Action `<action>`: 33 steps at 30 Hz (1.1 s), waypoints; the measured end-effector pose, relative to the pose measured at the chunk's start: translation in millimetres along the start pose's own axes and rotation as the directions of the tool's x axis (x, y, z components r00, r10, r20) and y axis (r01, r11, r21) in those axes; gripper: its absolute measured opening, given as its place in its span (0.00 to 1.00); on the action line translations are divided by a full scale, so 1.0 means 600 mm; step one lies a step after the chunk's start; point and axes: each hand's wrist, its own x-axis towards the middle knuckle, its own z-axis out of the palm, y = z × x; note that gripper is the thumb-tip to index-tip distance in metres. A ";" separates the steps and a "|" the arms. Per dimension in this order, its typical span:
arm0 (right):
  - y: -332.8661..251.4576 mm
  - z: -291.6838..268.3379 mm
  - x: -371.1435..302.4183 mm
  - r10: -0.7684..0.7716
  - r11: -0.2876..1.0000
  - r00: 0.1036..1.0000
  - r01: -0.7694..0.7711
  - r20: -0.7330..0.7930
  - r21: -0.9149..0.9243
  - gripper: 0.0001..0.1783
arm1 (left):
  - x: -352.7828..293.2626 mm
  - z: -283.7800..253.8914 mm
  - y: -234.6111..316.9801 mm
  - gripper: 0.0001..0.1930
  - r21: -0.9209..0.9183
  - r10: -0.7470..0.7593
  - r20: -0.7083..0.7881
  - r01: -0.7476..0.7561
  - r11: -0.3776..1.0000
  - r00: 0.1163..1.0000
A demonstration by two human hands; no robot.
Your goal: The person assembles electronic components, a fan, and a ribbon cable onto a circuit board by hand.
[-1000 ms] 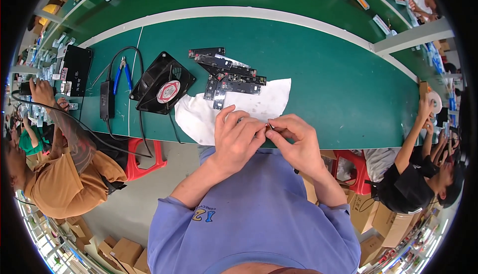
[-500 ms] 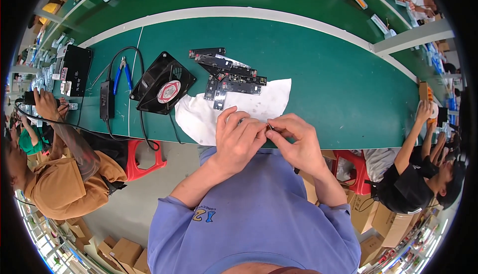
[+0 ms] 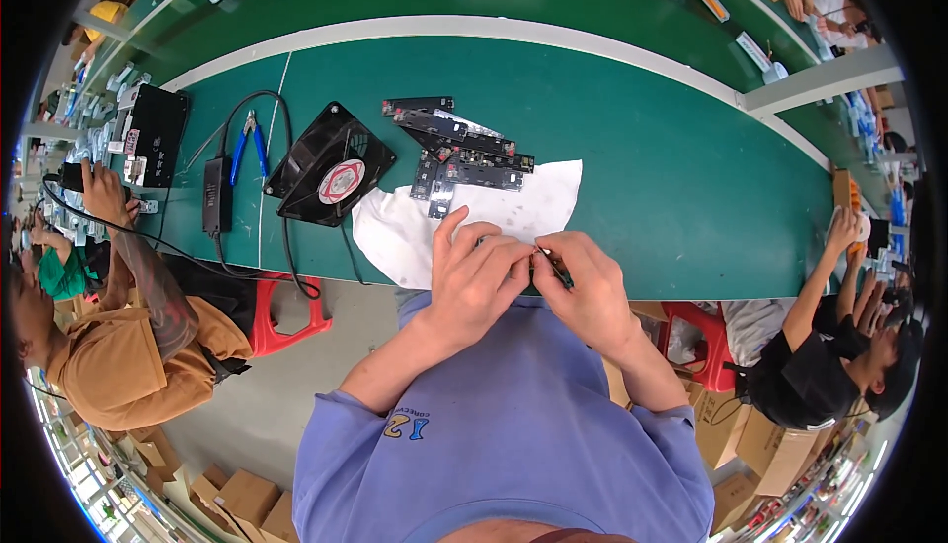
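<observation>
shifted a little since the earlier frame, my right hand (image 3: 590, 281) now holds its thumb steeper against the fingertips, while my left hand (image 3: 472, 276) sits nearly as it did. the green bench (image 3: 681, 188) spreads ahead of my grip and to both sides. just beyond my fingertips lies the white cloth (image 3: 553, 193), reaching out to the left of my left hand as well. farther left and ahead, the black fan (image 3: 331, 160) stands tilted to my line of sight. straight ahead and slightly left, nearer my left hand, is the pile of dark strip boards (image 3: 484, 178), most running crosswise, two pointing back towards me. well to the left, past the fan, lie the blue-handled pliers (image 3: 260, 151). smallest is the dark piece (image 3: 544, 252), right at the grip between my two hands and nearer the right; its long axis appears to slant from the meeting fingertips back into my right palm. right thumb and fingers are pinched nearly closed on it; my left thumb and forefinger come together beside it, though i can't tell whether they hold it too.
</observation>
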 end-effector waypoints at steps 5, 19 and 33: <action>0.008 0.002 0.005 -0.189 0.974 0.982 0.184 -0.029 -0.133 0.15 | 0.000 0.001 0.002 0.12 0.020 0.008 -0.008 -0.008 1.000 1.000; 0.024 -0.005 0.020 -0.303 0.952 0.953 0.303 0.015 -0.041 0.16 | 0.000 0.002 0.003 0.11 0.020 0.024 -0.027 -0.024 1.000 0.999; 0.023 -0.030 0.006 -0.095 0.995 0.991 0.096 0.095 -0.003 0.18 | -0.001 -0.001 -0.005 0.13 0.089 0.041 -0.036 -0.038 0.995 0.998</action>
